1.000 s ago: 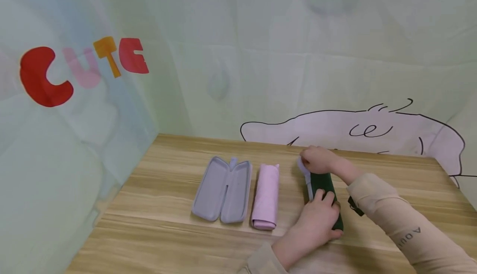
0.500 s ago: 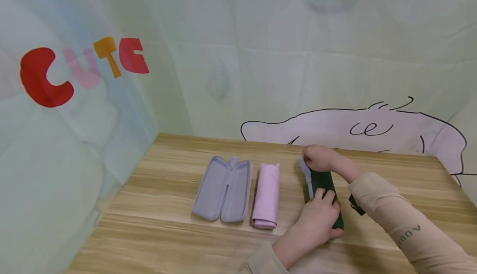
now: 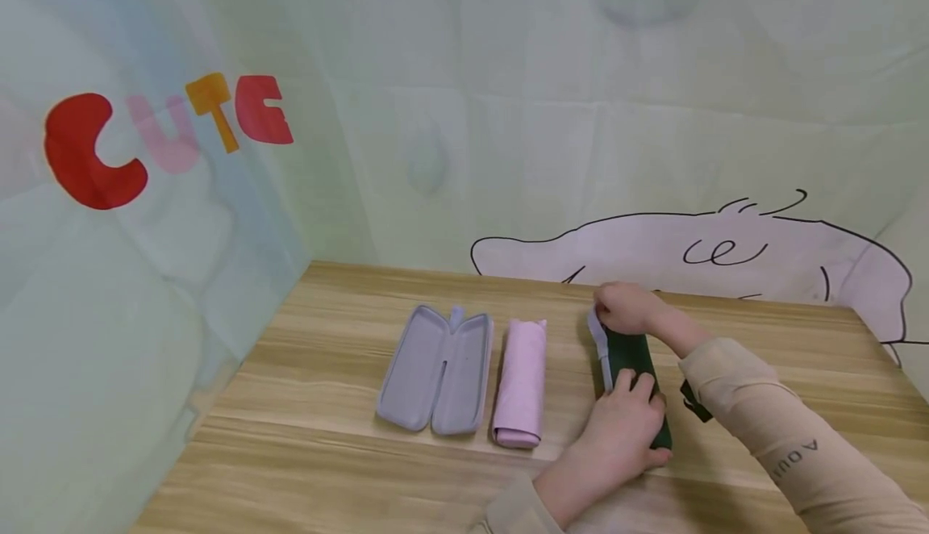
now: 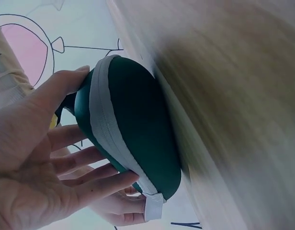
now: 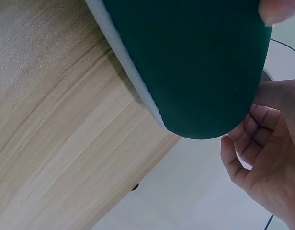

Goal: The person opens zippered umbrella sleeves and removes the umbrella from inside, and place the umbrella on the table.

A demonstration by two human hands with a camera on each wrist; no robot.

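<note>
A long, rounded dark green zippered case (image 3: pixel 630 353) lies on the table, with a pale grey zip band along its left edge. My left hand (image 3: pixel 617 425) grips its near half, fingers over the top and thumb at the near end. In the left wrist view, thumb and fingers of that left hand (image 4: pixel 47 158) span the green case (image 4: pixel 138 110), which looks closed there. At the far end my right hand (image 3: pixel 626 308) has curled fingers on the zip end, beside a short grey tab (image 4: pixel 154 206); its fingertips are hidden in the head view.
Left of the hands lies a pink roll (image 3: pixel 519 385) resembling a folded umbrella. Beyond it an open grey clamshell case (image 3: pixel 438 371) lies flat. A small black strap (image 3: pixel 695 402) shows under the right forearm. Printed cloth walls (image 3: pixel 406 114) border the table (image 3: pixel 327 469).
My right hand has shifted slightly right, and the pale band beside it bulges less to the left. My left hand keeps its hold on the green case. The other things stay in place.
</note>
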